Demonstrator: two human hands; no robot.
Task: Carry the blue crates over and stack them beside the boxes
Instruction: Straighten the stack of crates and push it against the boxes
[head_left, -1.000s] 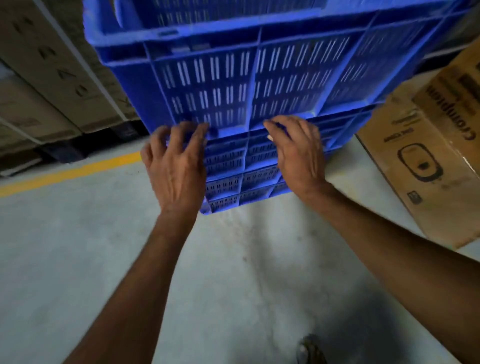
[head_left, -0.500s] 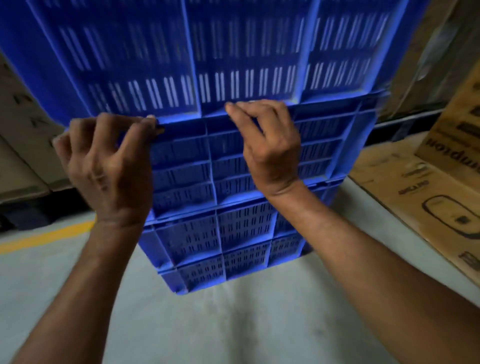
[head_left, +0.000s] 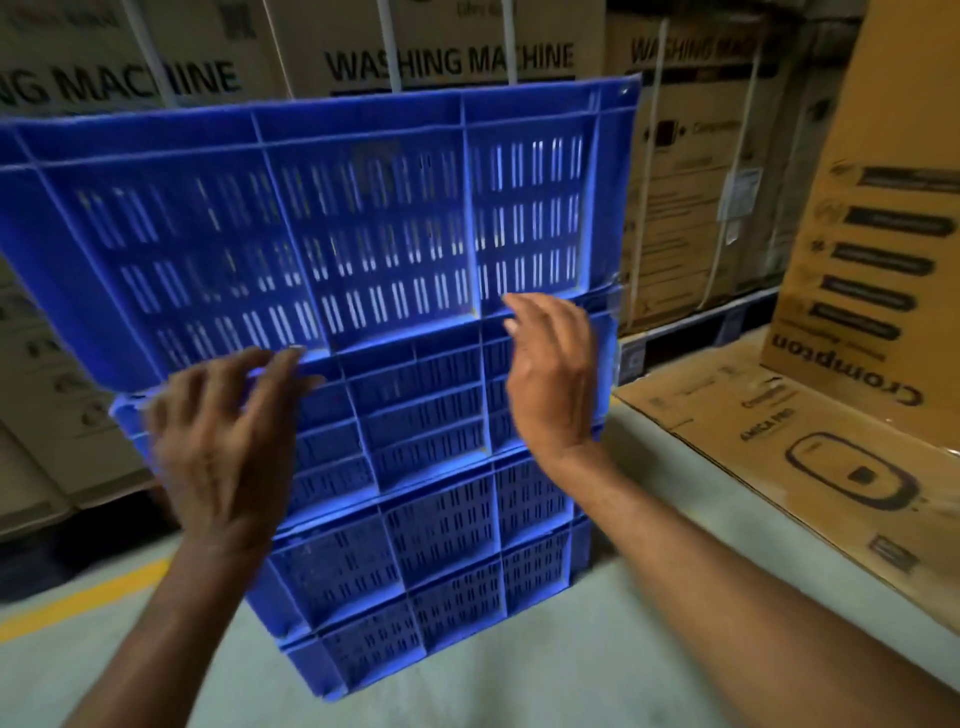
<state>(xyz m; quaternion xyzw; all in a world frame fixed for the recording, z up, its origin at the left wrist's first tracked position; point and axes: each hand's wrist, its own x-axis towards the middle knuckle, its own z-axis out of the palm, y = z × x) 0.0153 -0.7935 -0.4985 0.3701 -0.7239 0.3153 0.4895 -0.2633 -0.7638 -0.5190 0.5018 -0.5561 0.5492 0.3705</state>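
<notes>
"WASHING MACHINE" runs in bold black across the middle carton (head_left: 447, 57) at the back. The left carton (head_left: 119, 83) shows only "NG MACHINE". The tall box (head_left: 883, 156) on the right reads "crompton", upside down. The flat box (head_left: 769, 426) reads "AMICA PRO".

The stack of blue slotted plastic crates (head_left: 441, 545) stands on the grey concrete floor (head_left: 519, 691), brown cardboard washing-machine cartons (head_left: 447, 47) behind it, a flat brown cardboard box (head_left: 779, 457) lying right.
</notes>
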